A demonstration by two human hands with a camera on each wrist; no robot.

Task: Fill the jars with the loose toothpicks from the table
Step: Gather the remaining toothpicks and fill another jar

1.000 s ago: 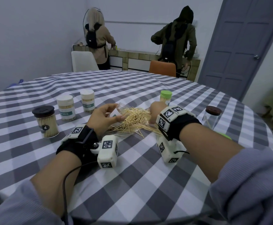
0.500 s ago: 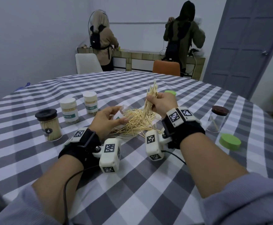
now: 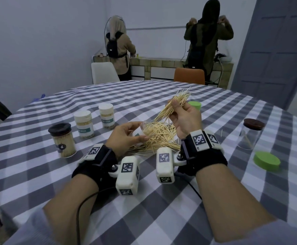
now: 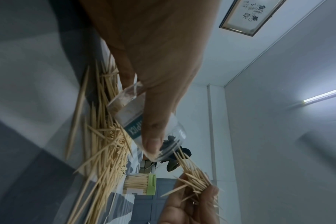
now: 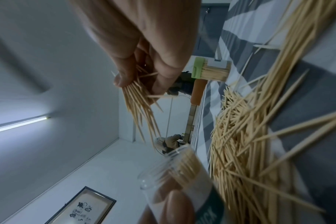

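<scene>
Pinching a bundle [image 3: 176,103] of toothpicks between thumb and fingers, my right hand [image 3: 184,119] is raised above the bench [image 3: 161,200], the sticks fanning up and away from me. My left hand [image 3: 126,137] curls round a clear open jar [image 3: 143,127], tilted with its mouth toward my right hand; some toothpicks already lie inside it. The bundle's lower tips sit just above that mouth, near but apart from the rim.

Between and just beyond my hands, the loose pile [image 3: 159,138] of toothpicks is spread on the checked cloth, touching the underside of the jar as far as I can tell.

Left of my left hand stand three filled jars: a dark-lidded one [image 3: 62,139] nearest me and two white-lidded ones [image 3: 84,123] [image 3: 106,115] farther on. Beyond my right hand is a green-lidded jar [image 3: 195,105]. Right of my right hand stands a nearly bare brown-lidded jar [image 3: 251,135], with a loose green lid [image 3: 267,160] lying nearer me.
</scene>
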